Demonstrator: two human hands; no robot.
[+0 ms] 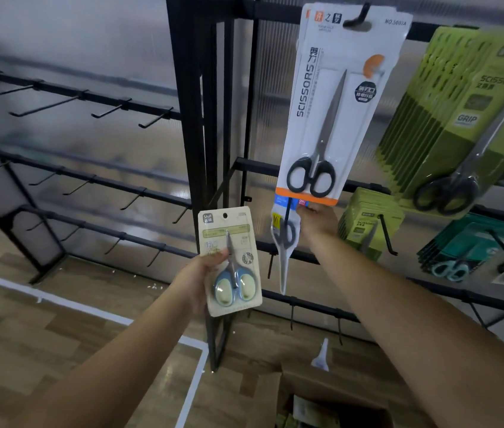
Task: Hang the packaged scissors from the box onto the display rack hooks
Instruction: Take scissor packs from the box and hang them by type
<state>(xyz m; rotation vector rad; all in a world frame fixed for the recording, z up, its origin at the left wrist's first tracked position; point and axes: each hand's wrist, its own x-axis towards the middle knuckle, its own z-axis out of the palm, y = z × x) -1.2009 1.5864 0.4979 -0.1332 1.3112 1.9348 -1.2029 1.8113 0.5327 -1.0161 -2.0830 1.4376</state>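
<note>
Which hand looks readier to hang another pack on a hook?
The left hand, probably: it already holds the small blue scissors pack, hole on top, near bare hooks. The right hand is busy at the bottom of the hung white pack.

I count one white scissors pack [340,103] on a hook, one small blue-handled scissors pack [230,261] in hand, two green pack stacks [448,118] [368,220], one teal stack [463,251], one cardboard box [331,400].

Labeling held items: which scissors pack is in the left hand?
The small beige pack with blue-handled scissors, gripped by the left hand; other packs hang on hooks.
</note>
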